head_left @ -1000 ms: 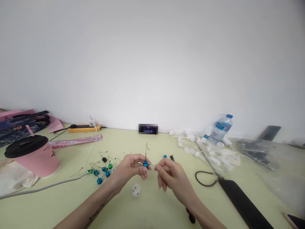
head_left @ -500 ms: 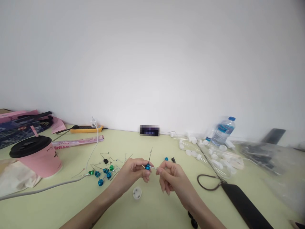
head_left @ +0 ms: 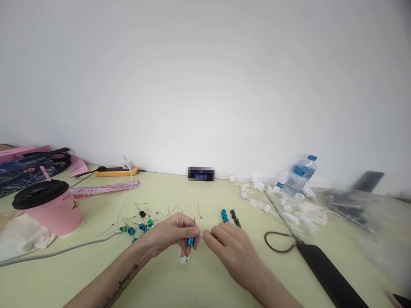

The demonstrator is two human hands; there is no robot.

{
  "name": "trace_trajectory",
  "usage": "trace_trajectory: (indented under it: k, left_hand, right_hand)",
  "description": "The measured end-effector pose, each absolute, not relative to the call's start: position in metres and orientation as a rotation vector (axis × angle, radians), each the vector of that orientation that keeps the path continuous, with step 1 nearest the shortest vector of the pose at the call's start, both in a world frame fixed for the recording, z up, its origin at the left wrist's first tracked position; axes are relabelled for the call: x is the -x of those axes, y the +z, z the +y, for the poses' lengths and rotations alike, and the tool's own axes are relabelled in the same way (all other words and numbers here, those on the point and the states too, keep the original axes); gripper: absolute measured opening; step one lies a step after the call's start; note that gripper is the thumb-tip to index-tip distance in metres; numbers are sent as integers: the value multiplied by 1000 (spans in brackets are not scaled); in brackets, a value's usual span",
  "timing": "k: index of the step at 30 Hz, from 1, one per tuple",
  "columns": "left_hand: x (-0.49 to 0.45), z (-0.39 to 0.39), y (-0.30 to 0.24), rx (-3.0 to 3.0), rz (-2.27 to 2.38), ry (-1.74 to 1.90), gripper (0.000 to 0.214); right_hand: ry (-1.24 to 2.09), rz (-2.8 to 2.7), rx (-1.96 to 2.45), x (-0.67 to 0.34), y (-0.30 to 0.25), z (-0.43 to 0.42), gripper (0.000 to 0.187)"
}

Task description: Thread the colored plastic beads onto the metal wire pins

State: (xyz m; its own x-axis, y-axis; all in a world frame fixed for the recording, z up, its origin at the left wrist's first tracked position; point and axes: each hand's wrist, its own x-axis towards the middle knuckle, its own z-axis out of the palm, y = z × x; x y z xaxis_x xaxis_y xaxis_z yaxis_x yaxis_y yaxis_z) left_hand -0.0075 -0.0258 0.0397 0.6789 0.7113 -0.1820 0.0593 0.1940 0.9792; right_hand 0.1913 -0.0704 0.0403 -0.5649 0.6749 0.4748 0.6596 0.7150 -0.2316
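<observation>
My left hand (head_left: 175, 231) is closed, pinching a shiny blue metal piece (head_left: 190, 241) with a thin wire upright beside the thumb. Just to its right, my right hand (head_left: 229, 244) is closed, back of the hand upward. A thin pale rod (head_left: 201, 234) runs from its fingertips toward the blue piece; whether the two touch I cannot tell. Below my left fingers lies a small round white cap (head_left: 184, 258), partly covered. Left of my hands is a scatter of blue, green (head_left: 150, 223) and black (head_left: 142, 213) pieces with thin bent wires.
A row of blue pieces (head_left: 224, 215) and a row of black ones (head_left: 235, 218) lie beyond my right hand. Farther right are clear tubes with white caps (head_left: 266, 208), a water bottle (head_left: 301, 175) and a black strap (head_left: 330, 273). A pink cup (head_left: 58, 216) stands left.
My right hand has rolled over, hiding more of the rod. The blue piece in my left hand has tilted and moved slightly down and left. Both rows beyond the right hand show more.
</observation>
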Motion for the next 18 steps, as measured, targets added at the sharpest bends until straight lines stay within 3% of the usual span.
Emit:
trace_trajectory:
  k: [4,9,11,15,18]
  left_hand:
    - [3,-27,45,-1456,803,668,29]
    - [-1,-31,42,-2110,1012,982,25]
    - [-1,-31,33,-2416,985,986,23]
    - [-1,-28,20,-2696,977,942,21]
    - [-2,-28,24,-2589,974,951,20]
  right_hand:
    - [393,-2089,1118,-196,51,-62,23]
    - [1668,-1391,1106,-197,31,-47,63]
    - [2004,-1131,989,-195,22,-44,61]
    - [2029,-971,821,-187,16,-47,45]
    - [1998,-1005,866,-185,18,-48,48]
